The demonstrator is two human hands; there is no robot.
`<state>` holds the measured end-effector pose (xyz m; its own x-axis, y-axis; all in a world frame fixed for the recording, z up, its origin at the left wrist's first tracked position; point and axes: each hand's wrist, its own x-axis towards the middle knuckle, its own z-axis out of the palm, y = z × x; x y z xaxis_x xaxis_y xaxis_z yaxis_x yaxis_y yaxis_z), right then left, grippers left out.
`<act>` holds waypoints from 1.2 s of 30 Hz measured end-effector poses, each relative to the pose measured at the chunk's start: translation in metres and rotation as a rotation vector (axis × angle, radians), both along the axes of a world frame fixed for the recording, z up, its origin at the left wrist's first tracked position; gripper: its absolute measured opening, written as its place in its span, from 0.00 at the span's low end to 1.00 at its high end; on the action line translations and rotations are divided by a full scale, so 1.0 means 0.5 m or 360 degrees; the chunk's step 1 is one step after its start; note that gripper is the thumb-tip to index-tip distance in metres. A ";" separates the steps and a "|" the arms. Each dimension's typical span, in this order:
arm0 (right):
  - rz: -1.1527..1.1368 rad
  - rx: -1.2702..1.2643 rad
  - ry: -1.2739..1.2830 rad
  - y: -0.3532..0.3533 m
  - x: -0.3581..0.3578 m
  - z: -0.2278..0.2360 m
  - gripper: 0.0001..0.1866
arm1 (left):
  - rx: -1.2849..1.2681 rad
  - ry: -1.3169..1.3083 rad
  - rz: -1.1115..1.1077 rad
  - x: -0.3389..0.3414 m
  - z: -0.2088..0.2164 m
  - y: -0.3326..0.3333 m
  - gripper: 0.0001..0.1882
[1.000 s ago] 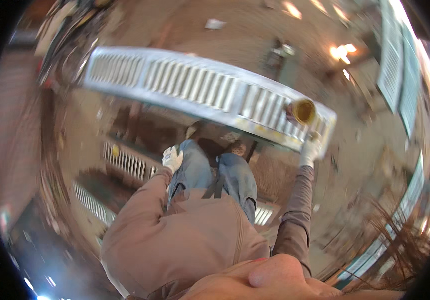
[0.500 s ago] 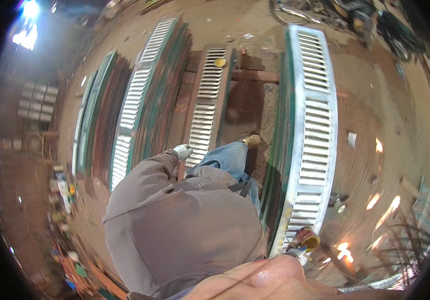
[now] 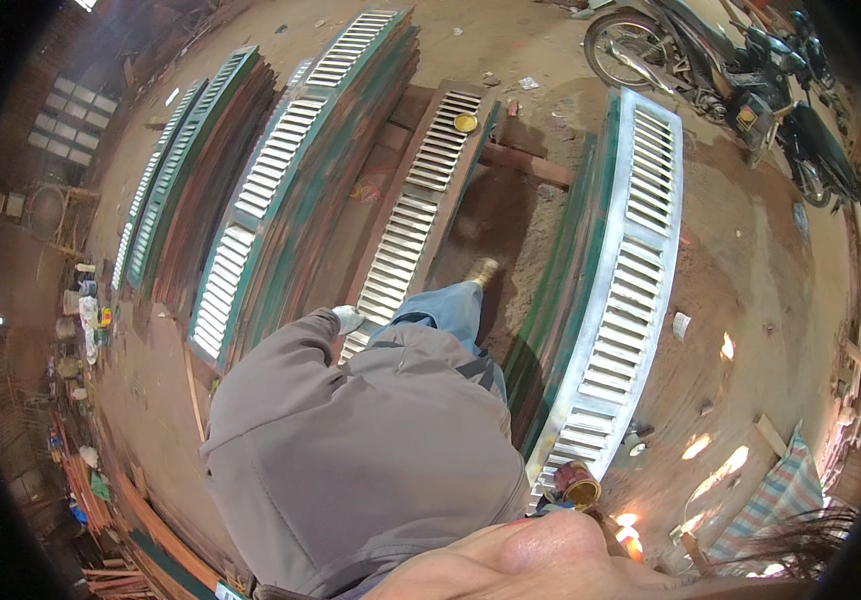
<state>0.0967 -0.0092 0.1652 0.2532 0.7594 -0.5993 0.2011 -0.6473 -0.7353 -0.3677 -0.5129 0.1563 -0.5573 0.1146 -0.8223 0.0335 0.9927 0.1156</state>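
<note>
My left hand [image 3: 349,319], in a pale glove, is over the near left edge of the middle louvred shutter [image 3: 403,228]. Its fingers are too small and blurred to tell whether they hold anything. On that shutter's far part sits a round yellow lid or shallow tin [image 3: 466,122]. At lower right, my right hand [image 3: 552,499] is mostly hidden and appears closed on a tilted, reddish-brown paint can [image 3: 577,484] with a yellowish inside. The can is over the near end of a white-and-pale-blue louvred shutter [image 3: 619,305], which lies on top of a green stack.
Left of me lie a tall stack of shutters [image 3: 276,150] and a farther stack [image 3: 186,165]. A motorbike [image 3: 741,100] stands at far right. My leg [image 3: 451,312] is between the middle shutter and the right stack. Striped sheeting [image 3: 776,495] lies at lower right.
The view has swung, showing more of the motorbike and the striped sheeting. The paint can has shifted left, over the near end of the right shutter. My left hand stays by the middle shutter.
</note>
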 end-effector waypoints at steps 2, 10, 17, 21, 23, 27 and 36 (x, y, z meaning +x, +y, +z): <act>0.0017 -0.0021 -0.0004 -0.005 -0.012 0.009 0.24 | 0.0072 0.0054 -0.0224 -0.053 -0.015 0.042 0.23; 0.0128 -0.0058 -0.0058 0.002 -0.087 0.039 0.19 | 0.0641 0.0015 0.0281 -0.185 -0.021 0.198 0.21; 0.0504 -0.0011 0.0168 0.118 -0.283 0.117 0.13 | 0.0610 0.0116 0.0475 -0.241 -0.123 0.188 0.21; 0.0952 0.0052 0.0131 0.208 -0.517 0.163 0.08 | 0.0617 0.0180 0.0793 -0.262 -0.191 0.141 0.20; 0.0868 0.0045 0.0346 0.234 -0.658 0.178 0.09 | 0.0722 0.0189 0.1012 -0.282 -0.218 0.109 0.18; 0.1252 0.0128 0.0095 0.273 -0.938 0.218 0.15 | 0.0642 0.0330 0.1365 -0.347 -0.220 0.095 0.17; 0.2400 0.0711 -0.0624 0.165 -1.395 0.274 0.20 | 0.2019 -0.0450 0.1328 -0.552 0.126 0.469 0.35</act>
